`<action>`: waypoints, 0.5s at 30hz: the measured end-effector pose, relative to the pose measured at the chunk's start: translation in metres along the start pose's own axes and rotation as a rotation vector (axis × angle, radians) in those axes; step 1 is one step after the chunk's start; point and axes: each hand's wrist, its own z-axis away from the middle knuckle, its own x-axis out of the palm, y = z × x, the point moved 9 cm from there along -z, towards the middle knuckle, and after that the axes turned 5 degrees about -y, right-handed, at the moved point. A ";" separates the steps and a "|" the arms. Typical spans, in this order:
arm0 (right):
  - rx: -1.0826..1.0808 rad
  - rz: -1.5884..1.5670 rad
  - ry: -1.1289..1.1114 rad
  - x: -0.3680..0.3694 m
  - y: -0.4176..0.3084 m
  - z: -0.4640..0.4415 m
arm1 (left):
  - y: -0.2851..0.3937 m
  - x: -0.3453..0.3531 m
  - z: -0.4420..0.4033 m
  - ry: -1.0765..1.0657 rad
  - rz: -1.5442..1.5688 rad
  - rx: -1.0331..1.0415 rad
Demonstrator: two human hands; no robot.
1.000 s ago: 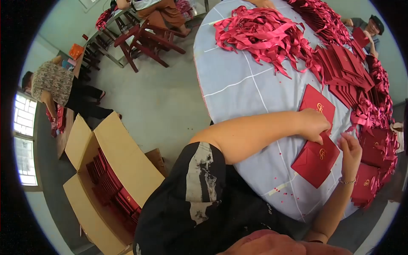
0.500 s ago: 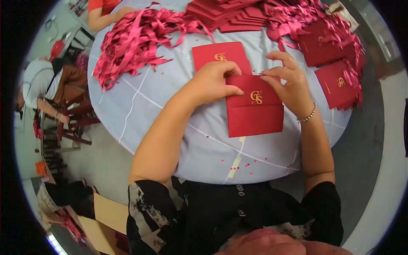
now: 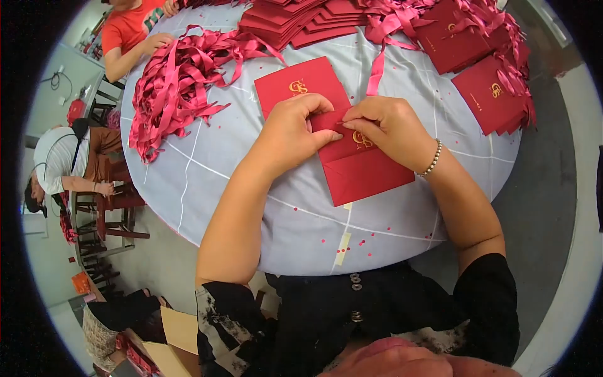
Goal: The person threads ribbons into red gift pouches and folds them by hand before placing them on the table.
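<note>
A flat, folded red paper gift bag [image 3: 361, 173] with a gold logo lies tilted before me on the table. My left hand [image 3: 295, 129] is closed on its upper left edge, thumb on the front and fingers behind. At the top edge, my right hand [image 3: 386, 129] pinches with thumb and forefinger and partly covers the logo. Whether anything small is between those fingertips is hidden. Another red bag [image 3: 286, 81] lies flat just behind, partly under my left hand.
A heap of pink ribbons [image 3: 182, 81] lies at left, near a person in an orange shirt [image 3: 129, 31]. Stacked red bags [image 3: 282, 22] stand at the back; bags with ribbons [image 3: 493, 94] lie at right. Small red paper dots [image 3: 361, 244] dot the cloth-covered table [image 3: 213, 169].
My right hand has moved left along the bag's top edge and its fingers have closed there. The bag has turned and shifted slightly left. The view has shifted a little.
</note>
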 end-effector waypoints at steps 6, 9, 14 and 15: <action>0.111 -0.077 0.069 0.004 0.009 0.000 | 0.006 -0.002 0.001 0.043 -0.034 0.071; 0.259 -0.159 0.030 0.006 0.016 0.001 | 0.015 -0.003 0.004 0.077 -0.085 0.133; 0.437 -0.293 -0.022 0.009 0.027 0.004 | 0.022 -0.001 0.007 0.068 -0.119 0.140; 0.433 -0.272 -0.034 0.010 0.026 0.003 | 0.024 -0.001 0.008 0.073 -0.124 0.151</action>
